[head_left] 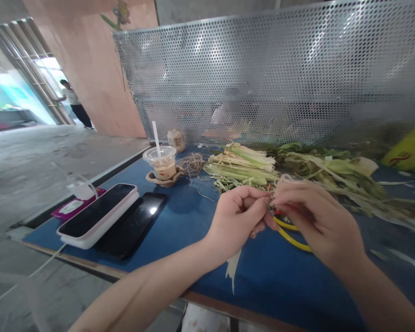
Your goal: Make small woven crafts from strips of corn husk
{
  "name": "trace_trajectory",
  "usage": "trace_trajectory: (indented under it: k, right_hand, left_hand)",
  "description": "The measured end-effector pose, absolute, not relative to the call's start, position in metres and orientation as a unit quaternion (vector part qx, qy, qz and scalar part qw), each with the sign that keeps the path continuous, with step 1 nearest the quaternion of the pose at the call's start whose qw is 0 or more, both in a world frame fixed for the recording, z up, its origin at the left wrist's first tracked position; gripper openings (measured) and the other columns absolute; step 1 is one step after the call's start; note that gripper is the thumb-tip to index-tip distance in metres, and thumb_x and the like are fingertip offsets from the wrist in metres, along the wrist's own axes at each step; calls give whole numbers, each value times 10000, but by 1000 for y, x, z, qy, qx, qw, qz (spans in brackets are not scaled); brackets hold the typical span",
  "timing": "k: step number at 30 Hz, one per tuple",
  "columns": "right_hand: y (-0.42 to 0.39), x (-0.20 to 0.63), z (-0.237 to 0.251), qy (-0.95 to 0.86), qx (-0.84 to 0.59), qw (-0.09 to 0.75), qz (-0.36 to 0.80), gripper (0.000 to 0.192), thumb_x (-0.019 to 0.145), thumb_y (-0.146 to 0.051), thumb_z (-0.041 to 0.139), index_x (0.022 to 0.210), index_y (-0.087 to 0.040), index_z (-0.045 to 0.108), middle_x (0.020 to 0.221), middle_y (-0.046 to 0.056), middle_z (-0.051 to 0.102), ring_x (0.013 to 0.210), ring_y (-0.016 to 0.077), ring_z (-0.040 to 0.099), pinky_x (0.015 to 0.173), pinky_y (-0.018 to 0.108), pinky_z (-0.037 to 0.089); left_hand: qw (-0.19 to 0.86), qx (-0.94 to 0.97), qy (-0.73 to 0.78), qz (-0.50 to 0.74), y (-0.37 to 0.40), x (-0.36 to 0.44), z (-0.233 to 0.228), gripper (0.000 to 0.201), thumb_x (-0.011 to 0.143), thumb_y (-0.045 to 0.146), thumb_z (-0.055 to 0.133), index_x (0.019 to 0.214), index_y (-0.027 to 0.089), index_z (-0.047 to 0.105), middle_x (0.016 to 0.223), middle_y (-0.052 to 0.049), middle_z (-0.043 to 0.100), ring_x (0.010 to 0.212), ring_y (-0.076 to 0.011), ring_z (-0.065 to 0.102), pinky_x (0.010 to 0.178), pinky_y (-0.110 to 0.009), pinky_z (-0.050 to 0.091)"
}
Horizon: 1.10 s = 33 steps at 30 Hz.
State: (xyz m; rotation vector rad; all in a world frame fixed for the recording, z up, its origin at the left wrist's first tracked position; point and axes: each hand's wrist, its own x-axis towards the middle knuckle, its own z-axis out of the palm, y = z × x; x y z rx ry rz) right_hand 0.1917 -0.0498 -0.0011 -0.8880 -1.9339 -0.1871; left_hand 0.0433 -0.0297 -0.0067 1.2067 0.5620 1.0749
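Head view, hands pinching strip, table edge

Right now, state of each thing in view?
left hand: pinched shut on pale leaf strip, which hangs over table edge
right hand: fingertips pinched at the same strip
yellow-handled scissors: lying flat under hands
drink cup: upright, lidded, straw in
phones: screens dark

Beyond the left hand, a matt blue counter, glossy glass phones, clear plastic cup; behind, shiny perforated metal screen.
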Motion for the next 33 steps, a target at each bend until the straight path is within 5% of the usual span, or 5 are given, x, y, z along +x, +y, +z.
trace_trajectory:
  k: [8,16,26,33]
  right_hand:
    - [-50,189,-13,-729,-385,563,48,313,763,-71,543,1038,-222,540,867,18,642,792,137,630,679,227,540]
    - [-52,186,-12,-709,-358,608,5,215,741,-51,575,843,-233,628,821,9,651,806,168,605,707,300,510]
    - [-54,181,-15,-723,-364,587,33,187,792,-81,512,807,-231,624,878,38,653,793,157,607,452,201,471]
    - [-54,166,-15,-590,-492,636,67,51,715,-203,642,759,-217,621,704,-17,657,418,75,543,361,181,449]
  left_hand:
    - [704,470,242,475,-29,44,-2,159,758,264,582,714,130,510,433,29,568,264,1,306,275,-111,256]
    - [739,435,203,473,-29,48,-6,178,760,296,585,743,167,464,408,44,554,253,-7,275,261,-102,219]
    - [727,432,206,492,-28,50,-7,181,752,323,588,789,170,499,399,49,551,225,-16,293,253,-116,221]
    - [673,471,223,525,-27,53,-13,141,779,291,547,801,162,493,441,45,564,234,-16,325,258,-118,248]
